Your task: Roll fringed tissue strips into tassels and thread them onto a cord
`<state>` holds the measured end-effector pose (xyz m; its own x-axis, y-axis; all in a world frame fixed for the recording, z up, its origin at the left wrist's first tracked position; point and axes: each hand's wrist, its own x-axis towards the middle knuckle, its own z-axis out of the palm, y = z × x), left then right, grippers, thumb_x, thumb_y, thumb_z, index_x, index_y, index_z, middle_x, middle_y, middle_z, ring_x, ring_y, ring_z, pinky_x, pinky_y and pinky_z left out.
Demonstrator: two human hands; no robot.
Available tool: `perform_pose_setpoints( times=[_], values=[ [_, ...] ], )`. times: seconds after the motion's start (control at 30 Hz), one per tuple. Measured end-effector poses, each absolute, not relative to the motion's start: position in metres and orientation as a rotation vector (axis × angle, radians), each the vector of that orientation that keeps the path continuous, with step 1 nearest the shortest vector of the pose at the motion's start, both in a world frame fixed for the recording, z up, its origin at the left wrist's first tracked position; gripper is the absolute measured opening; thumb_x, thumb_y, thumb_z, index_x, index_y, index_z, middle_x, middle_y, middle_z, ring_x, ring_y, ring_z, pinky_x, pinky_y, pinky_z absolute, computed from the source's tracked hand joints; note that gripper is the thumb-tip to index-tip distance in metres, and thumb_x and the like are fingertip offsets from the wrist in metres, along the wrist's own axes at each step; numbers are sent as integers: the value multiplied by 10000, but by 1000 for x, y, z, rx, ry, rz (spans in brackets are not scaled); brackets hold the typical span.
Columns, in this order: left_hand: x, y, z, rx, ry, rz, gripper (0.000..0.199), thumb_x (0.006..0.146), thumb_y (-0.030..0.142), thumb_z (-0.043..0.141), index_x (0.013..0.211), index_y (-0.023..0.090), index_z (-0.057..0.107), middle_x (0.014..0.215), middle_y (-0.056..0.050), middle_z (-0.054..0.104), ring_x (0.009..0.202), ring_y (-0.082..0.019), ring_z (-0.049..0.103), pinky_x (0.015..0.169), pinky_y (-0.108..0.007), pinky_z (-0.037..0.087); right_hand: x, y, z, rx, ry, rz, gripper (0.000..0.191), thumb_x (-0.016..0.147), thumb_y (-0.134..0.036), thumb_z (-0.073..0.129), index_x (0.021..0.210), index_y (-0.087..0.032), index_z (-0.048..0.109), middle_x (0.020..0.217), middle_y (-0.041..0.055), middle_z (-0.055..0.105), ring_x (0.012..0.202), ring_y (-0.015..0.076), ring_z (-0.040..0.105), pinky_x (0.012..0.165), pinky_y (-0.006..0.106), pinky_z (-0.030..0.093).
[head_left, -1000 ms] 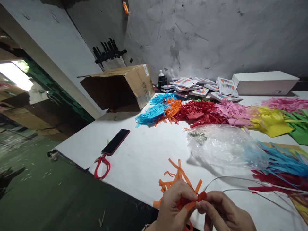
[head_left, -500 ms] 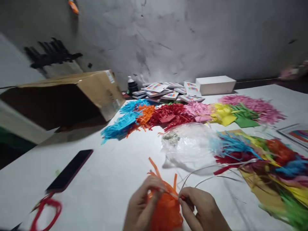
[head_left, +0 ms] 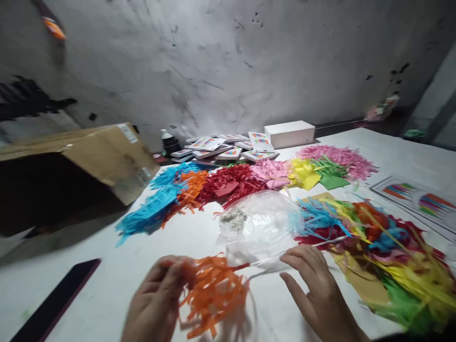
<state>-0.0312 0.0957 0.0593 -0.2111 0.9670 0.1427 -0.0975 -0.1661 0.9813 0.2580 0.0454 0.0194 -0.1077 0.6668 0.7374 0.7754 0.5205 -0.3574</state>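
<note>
Pinched in my left hand (head_left: 160,294) is an orange tissue-paper tassel (head_left: 213,294), its cut strips fanning out to the right over the white table. A pale string (head_left: 267,261) runs from the tassel's side towards my right hand (head_left: 313,289). That hand is open, fingers apart, beside the string; I see nothing in it. Just beyond lies a clear plastic bag (head_left: 263,223) with something greyish-green in it. To the right, tassels in several colours (head_left: 392,256) lie on a brown sheet (head_left: 363,280), the string reaching towards them.
A row of fringed paper bundles (head_left: 231,183) crosses the table (head_left: 117,289). Behind are small printed boxes (head_left: 213,147), a white box (head_left: 290,134) and a dark bottle (head_left: 169,142). An open cardboard box (head_left: 107,161) stands left, a phone (head_left: 59,301) nearer, a printed sheet (head_left: 420,199) right.
My right hand has let go at the tassel and moved right, opening. My left hand has shifted left with the tassel, whose strips now spread sideways. The view has turned right.
</note>
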Motion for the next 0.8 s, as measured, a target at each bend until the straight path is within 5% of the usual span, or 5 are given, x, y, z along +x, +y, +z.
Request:
perform_pose_setpoints(
  times=[0.2,0.43,0.67,0.8],
  values=[
    [6,75,65,1423,873,1317,165,962,343,667,871,207,687,869,-34,678,838,-162,606,775,-249,488,206,55,20,-929,-1939,-43,344,974,-256,567,1296,-137,554,1161,115,638,1098,239,596,1012,385,432],
    [-15,69,68,1419,813,1384,135,965,329,668,886,227,707,980,-44,666,967,-186,578,902,-296,439,195,73,4,-843,-1973,-88,154,919,-111,552,1022,-200,625,944,44,682,854,176,662,884,353,466],
    [-19,67,70,1425,721,1272,170,936,369,703,980,261,827,1015,-84,686,988,-221,622,902,-331,481,179,63,13,-853,-1825,125,405,949,-240,502,1350,-211,550,1210,108,683,1087,264,684,867,361,568],
    [-18,67,74,1361,689,1284,174,906,372,742,962,241,840,1075,-86,674,1033,-213,618,938,-301,478,165,64,20,-801,-1909,235,307,974,-203,512,1277,-237,552,1044,67,714,945,212,702,845,335,571]
  ],
)
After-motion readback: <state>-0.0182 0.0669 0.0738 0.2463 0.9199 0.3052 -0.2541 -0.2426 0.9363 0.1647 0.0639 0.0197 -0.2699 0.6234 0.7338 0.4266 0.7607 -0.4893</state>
